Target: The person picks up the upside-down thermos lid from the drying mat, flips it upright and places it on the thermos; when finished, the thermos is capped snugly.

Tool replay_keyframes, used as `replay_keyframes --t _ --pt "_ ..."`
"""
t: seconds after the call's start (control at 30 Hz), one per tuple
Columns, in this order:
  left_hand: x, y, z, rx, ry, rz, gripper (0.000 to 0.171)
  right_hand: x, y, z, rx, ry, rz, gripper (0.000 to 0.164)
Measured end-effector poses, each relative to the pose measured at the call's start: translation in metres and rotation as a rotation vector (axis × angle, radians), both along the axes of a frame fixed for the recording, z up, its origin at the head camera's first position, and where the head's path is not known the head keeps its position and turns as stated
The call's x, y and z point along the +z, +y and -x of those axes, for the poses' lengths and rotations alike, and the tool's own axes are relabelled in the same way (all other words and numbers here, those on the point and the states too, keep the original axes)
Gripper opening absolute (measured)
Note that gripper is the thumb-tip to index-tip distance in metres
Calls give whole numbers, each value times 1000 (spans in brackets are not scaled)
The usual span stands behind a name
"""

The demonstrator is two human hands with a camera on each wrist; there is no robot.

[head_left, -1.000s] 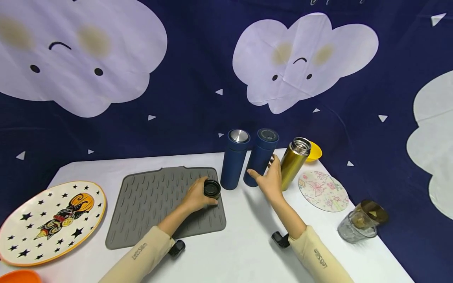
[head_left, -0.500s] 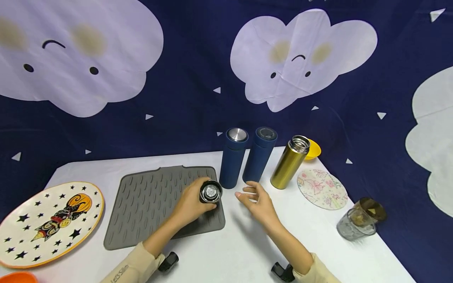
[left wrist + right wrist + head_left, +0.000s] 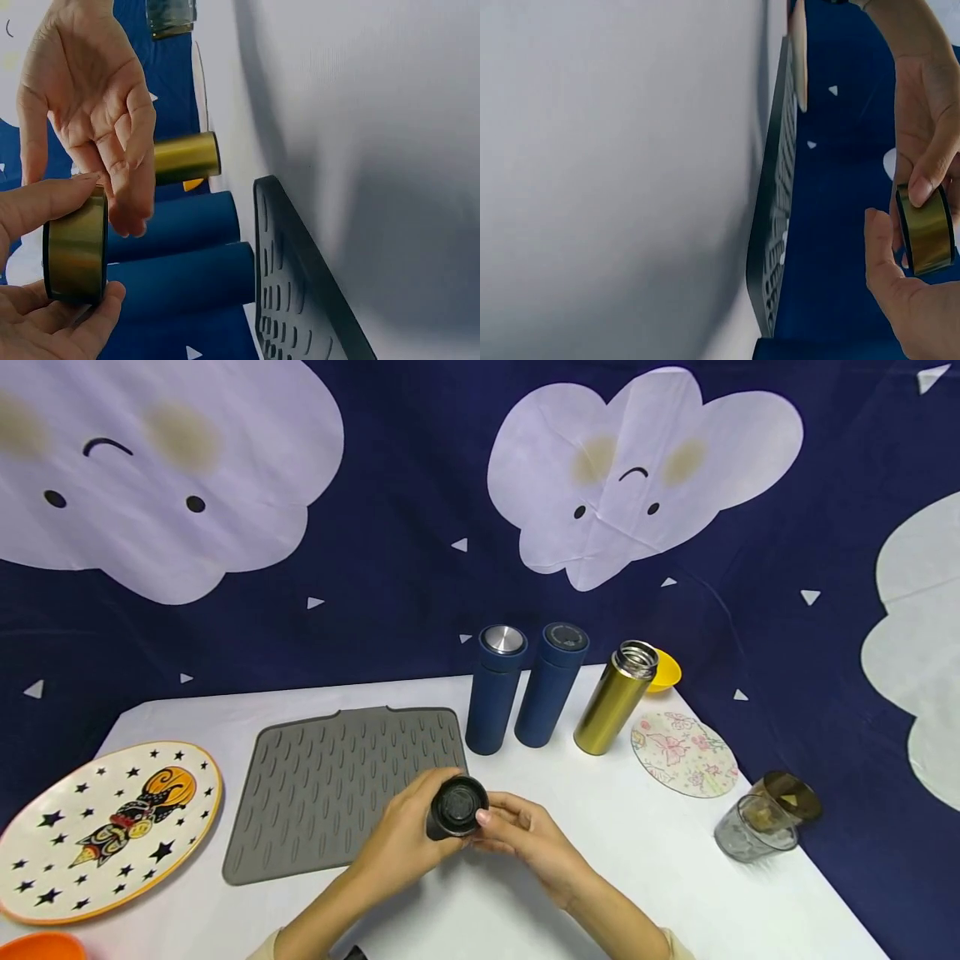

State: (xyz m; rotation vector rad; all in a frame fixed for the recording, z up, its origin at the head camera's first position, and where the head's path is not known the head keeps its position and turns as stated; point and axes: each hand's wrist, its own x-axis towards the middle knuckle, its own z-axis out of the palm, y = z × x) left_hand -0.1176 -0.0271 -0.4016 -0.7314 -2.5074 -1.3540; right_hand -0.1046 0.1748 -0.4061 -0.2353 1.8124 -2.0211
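Observation:
My left hand [image 3: 408, 827] grips a gold flask lid [image 3: 77, 251] with black rims, thumb on one side and fingers on the other. In the head view the lid's round black end [image 3: 457, 806] faces up toward the camera. Close at its right side is my right hand [image 3: 536, 847], whose thumb overlaps the rim in that view. Both wrist views show the right hand's fingers relaxed around the lid, its thumb [image 3: 880, 232] apart from it. Behind the hands, the gold flask [image 3: 611, 706] stands without a lid, its steel mouth bare.
Two blue flasks [image 3: 495, 702] stand left of the gold one. A grey drying mat [image 3: 337, 785] lies left of the hands, beside an oval star-patterned plate [image 3: 45, 777]. To the right are a floral round mat [image 3: 686, 756], two glasses [image 3: 750, 835] and a yellow bowl [image 3: 666, 672].
My right hand has drawn back from beside the flasks to the lid. The left hand has brought the lid nearer and turned it, so its visible end differs.

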Motion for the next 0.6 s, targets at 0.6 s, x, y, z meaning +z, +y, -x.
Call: replay_keyframes --t 0.6 --pt "-2 -8 -25 -40 78 54 81 -4 -8 -20 -12 -3 207 43"
